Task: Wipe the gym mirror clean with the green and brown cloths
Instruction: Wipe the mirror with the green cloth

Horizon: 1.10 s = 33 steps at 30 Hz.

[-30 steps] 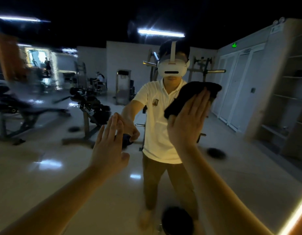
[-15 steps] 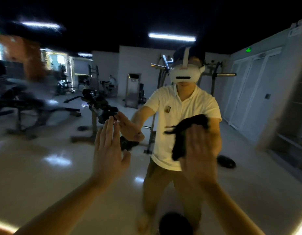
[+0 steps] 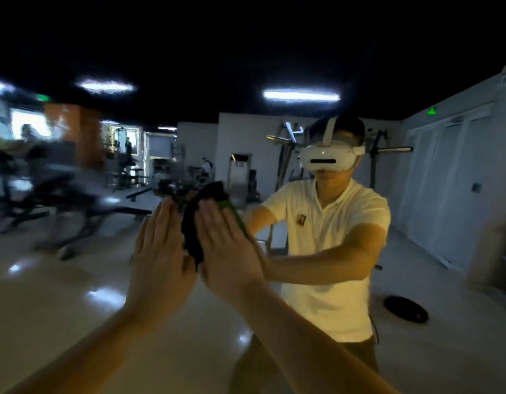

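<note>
In the head view, the mirror (image 3: 47, 308) fills the whole picture. Both hands are up against it in the middle of the frame, side by side.

The left hand (image 3: 160, 251) is flat, with straight fingers close together and pointing up. It cannot be told if a cloth is under it.

The right hand (image 3: 226, 245) is flat too, with straight fingers that point up and a bit to the left. It presses on cloth and does not curl around it.

A dark cloth (image 3: 192, 223) shows in the gap between the two hands. It is long and runs up and down, with the top leaning a little to the right. Its top pokes out above the fingertips and its bottom ends near the thumbs. In this dim light its colour looks almost black.

A thin strip of green cloth (image 3: 232, 211) peeks out along the right edge of the right hand's fingers. It slants from upper left to lower right.

The mirror shows a person in a white shirt (image 3: 331, 223) and a white headset (image 3: 328, 157), right of the middle. Blurry gym machines (image 3: 61, 194) are on the left, and white doors (image 3: 445, 180) on the right. A light (image 3: 301, 95) glows up top. A round black thing (image 3: 405, 308) lies on the floor at lower right.
</note>
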Each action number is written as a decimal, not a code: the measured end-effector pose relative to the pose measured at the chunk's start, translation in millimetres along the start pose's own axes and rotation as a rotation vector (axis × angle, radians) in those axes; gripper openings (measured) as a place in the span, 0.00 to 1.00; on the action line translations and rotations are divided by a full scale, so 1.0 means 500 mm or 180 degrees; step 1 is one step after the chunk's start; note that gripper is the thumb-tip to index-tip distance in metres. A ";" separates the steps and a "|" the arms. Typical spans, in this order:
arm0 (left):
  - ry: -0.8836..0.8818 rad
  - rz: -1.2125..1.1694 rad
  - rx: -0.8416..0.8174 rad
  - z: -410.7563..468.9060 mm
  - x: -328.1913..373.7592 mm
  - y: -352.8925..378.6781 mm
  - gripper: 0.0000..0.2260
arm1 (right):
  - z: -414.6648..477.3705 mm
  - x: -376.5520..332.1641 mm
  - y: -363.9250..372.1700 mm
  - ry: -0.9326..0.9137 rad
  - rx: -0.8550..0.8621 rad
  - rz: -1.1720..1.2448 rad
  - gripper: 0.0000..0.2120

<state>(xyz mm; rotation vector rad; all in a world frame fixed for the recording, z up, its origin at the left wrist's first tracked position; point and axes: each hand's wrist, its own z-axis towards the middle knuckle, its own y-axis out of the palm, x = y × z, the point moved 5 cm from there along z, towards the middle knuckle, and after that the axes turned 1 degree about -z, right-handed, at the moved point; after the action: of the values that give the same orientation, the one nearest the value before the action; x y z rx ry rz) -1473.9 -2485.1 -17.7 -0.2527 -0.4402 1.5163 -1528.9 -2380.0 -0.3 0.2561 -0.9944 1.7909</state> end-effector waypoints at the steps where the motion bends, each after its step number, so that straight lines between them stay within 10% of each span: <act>1: -0.0026 -0.0046 0.0072 0.003 -0.005 0.005 0.35 | -0.018 -0.017 0.016 -0.0230 -0.0013 -0.0034 0.38; 13: 0.0141 -0.0021 0.0479 -0.015 0.068 0.082 0.37 | -0.255 0.388 -0.125 0.2745 0.0563 -0.0278 0.40; 16: 0.0227 -0.0035 0.0616 -0.044 0.071 0.093 0.35 | -0.170 0.308 -0.100 0.2649 0.0743 -0.0421 0.38; 22: 0.0172 -0.0182 0.0796 -0.084 0.055 0.117 0.34 | -0.103 0.026 0.025 0.0329 0.0359 -0.0881 0.35; 33: 0.0541 0.0213 0.0613 -0.119 0.041 0.162 0.42 | -0.357 0.289 -0.021 0.2585 0.0903 -0.0815 0.35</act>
<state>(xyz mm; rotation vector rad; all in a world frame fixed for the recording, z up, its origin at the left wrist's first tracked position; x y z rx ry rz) -1521.4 -2454.2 -103.3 -0.2446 -0.1508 1.5762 -1537.6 -2151.3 -24.1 -0.1666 -0.1245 1.5713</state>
